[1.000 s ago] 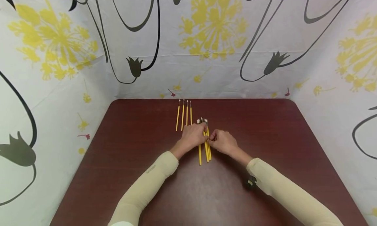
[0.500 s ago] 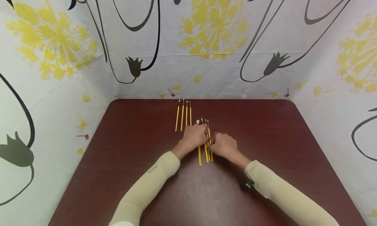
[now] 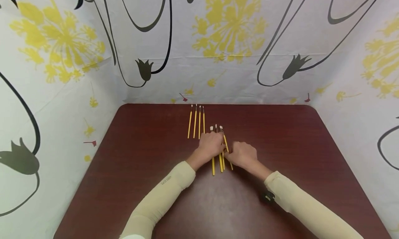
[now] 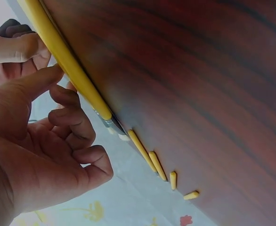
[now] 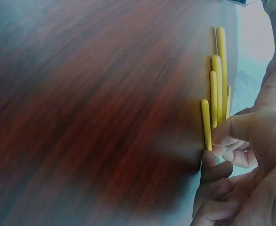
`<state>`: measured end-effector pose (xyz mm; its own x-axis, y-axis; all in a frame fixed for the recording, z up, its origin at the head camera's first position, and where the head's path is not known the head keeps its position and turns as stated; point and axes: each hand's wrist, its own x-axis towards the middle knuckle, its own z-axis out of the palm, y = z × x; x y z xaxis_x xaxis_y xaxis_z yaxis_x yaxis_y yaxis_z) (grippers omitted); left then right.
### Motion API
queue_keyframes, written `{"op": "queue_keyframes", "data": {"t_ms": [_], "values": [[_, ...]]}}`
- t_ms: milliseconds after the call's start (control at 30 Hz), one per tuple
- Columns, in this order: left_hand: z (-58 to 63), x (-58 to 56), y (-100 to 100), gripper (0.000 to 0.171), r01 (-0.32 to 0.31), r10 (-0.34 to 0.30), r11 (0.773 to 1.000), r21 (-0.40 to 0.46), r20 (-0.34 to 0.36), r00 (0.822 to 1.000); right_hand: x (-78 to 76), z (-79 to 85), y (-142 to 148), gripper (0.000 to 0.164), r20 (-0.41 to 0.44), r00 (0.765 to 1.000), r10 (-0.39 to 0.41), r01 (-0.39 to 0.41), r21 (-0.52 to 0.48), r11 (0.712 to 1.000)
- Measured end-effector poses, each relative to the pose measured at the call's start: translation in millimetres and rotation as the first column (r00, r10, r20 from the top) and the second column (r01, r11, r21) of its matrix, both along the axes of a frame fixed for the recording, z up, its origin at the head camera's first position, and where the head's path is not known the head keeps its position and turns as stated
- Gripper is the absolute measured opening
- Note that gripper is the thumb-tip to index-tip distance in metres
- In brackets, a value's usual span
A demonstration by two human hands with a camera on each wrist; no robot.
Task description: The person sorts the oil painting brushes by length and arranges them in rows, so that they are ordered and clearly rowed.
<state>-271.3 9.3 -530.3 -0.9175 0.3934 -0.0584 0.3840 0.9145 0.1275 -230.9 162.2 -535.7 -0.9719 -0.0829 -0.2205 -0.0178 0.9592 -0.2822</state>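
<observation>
Several yellow-handled paintbrushes [image 3: 213,167] lie side by side near the table's middle, their pale bristles toward the back wall. Over their upper handles is my left hand [image 3: 210,143], thumb and curled fingers at the brushes; it hides part of them. The left wrist view shows its thumb against a thick yellow handle [image 4: 58,44]. My right hand [image 3: 244,154] pinches the thin rightmost paintbrush [image 3: 226,142] between thumb and fingers. That brush slants away from the others, its lower end to the right. In the right wrist view its handle end [image 5: 205,117] stands apart from the bunch.
A second row of several thin yellow paintbrushes [image 3: 195,123] lies farther back and to the left on the dark red-brown table [image 3: 149,138]. Patterned white cloth [image 3: 199,83] encloses the table at the back and sides.
The right hand has shifted slightly right, and the rightmost brush has swung out from the bunch, its lower end moving right. The left hand stays over the other brushes.
</observation>
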Motion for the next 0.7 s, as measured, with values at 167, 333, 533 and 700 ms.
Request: {"op": "queue_keyframes", "data": {"t_ms": [167, 333, 533, 700], "values": [[-1.5, 2.1, 4, 0.027, -0.003, 0.002, 1.000, -0.006, -0.032, 0.999, 3.7, 1.2, 1, 0.045, -0.054, 0.998, 0.013, -0.011, 0.030, 0.999], [-2.0, 3.9, 7, 0.029, -0.018, 0.019, 1.000, 0.014, -0.045, 0.999, 5.3, 1.5, 2, 0.049, -0.070, 0.997, 0.022, -0.020, 0.035, 0.999], [-2.8, 4.6, 11, 0.037, -0.044, 0.045, 0.999, 0.006, -0.052, 0.998, 6.1, 1.6, 5, 0.052, -0.099, 0.995, 0.020, -0.017, 0.024, 1.000], [-3.5, 3.2, 15, 0.037, -0.068, 0.068, 0.998, 0.003, -0.048, 0.997, 5.2, -0.4, 7, 0.050, -0.102, 0.995, 0.016, -0.014, 0.023, 1.000]]}}
